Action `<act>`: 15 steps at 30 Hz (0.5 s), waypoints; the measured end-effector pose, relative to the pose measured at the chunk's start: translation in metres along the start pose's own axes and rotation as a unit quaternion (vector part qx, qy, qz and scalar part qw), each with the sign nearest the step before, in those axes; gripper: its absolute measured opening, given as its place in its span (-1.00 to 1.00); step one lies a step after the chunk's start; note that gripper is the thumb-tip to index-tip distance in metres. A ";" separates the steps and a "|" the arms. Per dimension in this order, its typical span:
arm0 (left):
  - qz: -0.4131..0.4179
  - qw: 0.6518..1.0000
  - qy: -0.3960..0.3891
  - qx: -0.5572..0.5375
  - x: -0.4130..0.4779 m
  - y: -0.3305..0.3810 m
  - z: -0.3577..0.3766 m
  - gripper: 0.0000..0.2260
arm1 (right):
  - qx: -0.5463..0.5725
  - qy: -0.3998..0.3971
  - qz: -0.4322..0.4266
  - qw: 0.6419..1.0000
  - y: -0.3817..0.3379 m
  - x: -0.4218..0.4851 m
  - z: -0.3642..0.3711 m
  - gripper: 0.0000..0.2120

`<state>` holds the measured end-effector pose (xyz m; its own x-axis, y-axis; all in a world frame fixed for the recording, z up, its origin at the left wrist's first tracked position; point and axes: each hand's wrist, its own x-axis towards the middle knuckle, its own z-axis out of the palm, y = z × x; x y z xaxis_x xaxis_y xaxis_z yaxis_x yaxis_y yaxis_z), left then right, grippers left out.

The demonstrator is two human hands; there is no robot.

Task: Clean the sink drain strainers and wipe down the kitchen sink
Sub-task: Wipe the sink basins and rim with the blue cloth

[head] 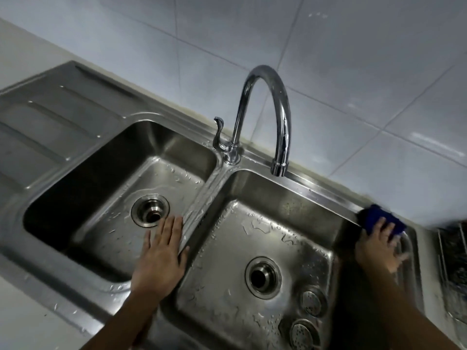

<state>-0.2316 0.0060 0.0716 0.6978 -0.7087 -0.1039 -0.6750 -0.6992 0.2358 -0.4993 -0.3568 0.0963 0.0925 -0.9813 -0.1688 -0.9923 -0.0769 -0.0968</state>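
Observation:
A stainless double sink point(209, 178) fills the view, wet with drops. The left basin's drain point(150, 210) and the right basin's drain point(263, 277) are both without strainers. Two round metal strainers point(312, 302) point(302, 333) lie in the right basin's near right corner. My left hand point(161, 256) rests flat, fingers apart, on the divider between the basins. My right hand point(381, 245) presses a dark blue sponge point(379, 218) against the sink's right rim at the far corner; it is blurred.
A chrome gooseneck faucet point(267, 117) with a side lever point(218, 132) arches over the right basin. A ribbed drainboard point(50, 127) lies to the left. A wire rack point(454, 261) stands at the right edge. Grey tiled wall behind.

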 end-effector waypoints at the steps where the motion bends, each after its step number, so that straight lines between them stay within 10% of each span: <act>1: 0.002 1.000 0.008 -0.005 0.001 0.000 0.001 -0.36 | -0.006 -0.005 0.002 1.000 -0.003 0.000 -0.001 -0.43; 10: 0.006 1.000 -0.002 -0.017 0.000 -0.002 0.003 -0.40 | -0.089 -0.027 -0.327 0.941 -0.214 -0.052 0.032 -0.51; 15: 0.006 1.000 0.000 -0.018 0.001 -0.001 0.000 -0.40 | -0.054 -0.076 -0.349 0.932 -0.267 -0.074 0.034 -0.50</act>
<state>-0.2306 0.0058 0.0717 0.6890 -0.7177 -0.1010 -0.6749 -0.6862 0.2714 -0.2381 -0.2580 0.1012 0.7213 -0.6496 -0.2402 -0.6877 -0.7130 -0.1368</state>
